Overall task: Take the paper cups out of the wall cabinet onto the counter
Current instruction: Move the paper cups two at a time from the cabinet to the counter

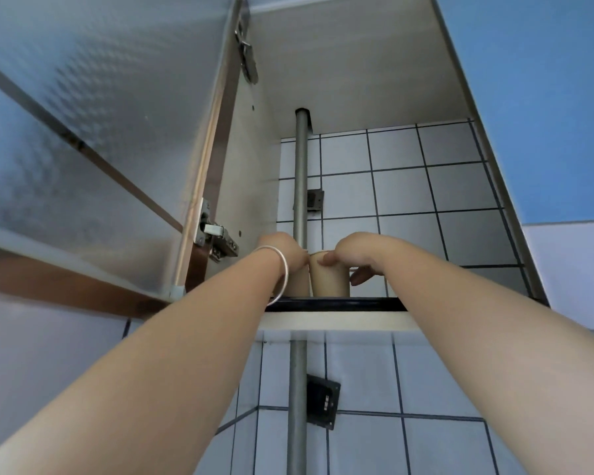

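A: Closest to us are our two bare arms, both reaching up high. Why so high?

B: Because the cups live up in the wall cabinet (357, 80), above our head. We have to stretch to get them.

A: There is a silver bracelet (283, 274) on our left wrist. What is the left hand (283, 250) doing?

B: It curls around the left paper cup (297, 281). We think it is holding that cup, but the wrist hides most of it, so we cannot tell how tight.

A: And the right hand (360, 257)?

B: Its thumb presses on the rim of the right paper cup (329, 277), and the fingers (360, 276) bend down the far side. So it is closed on that cup, pinching it at the top.

A: Where do the cups stand?

B: Side by side, touching, right at the front edge of the cabinet shelf (367, 303). They are upright. None is on the bench yet; we cannot even see the bench from here.

A: Why grab them at the top?

B: We think it is because we reach from below, and the top is the easy part to get. Paper cups are soft, so a hard squeeze could bend them.

A: What is past the cups?

B: A grey pipe (301, 180) goes straight up behind them, in front of the white tile wall (402, 190). The door (100, 132) hangs open on our left, so it is out of the way
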Demonstrator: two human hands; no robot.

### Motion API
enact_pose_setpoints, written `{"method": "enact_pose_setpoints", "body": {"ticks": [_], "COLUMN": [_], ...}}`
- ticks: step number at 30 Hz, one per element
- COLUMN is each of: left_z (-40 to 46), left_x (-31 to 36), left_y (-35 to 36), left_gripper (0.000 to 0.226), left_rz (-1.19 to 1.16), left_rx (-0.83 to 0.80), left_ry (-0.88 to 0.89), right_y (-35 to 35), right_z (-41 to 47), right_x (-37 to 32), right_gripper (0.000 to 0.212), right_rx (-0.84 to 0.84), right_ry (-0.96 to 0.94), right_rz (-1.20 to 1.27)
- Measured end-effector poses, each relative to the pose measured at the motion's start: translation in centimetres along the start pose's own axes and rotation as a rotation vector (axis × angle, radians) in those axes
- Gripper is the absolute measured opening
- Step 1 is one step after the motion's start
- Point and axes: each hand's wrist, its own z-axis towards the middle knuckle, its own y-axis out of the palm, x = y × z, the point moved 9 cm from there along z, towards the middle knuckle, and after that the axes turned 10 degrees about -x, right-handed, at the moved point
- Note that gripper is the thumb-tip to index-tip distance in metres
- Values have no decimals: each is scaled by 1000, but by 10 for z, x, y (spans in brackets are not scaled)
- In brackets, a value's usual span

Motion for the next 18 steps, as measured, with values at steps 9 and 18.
{"method": "enact_pose_setpoints", "body": {"ticks": [9,18], "left_z": [-55,-160], "left_x": [-3,-4], "left_y": [-60,-26], "left_gripper": [44,80], "left_rz": [-620,-1117], "left_rx": [290,393], "left_ry": [73,100], "right_y": [-43,-6], "right_z": [-69,-179], "right_x": [-14,23], "right_gripper": [44,57], "right_rx": [130,279], "right_ry": [-257,-371], "right_rz": [454,830]}}
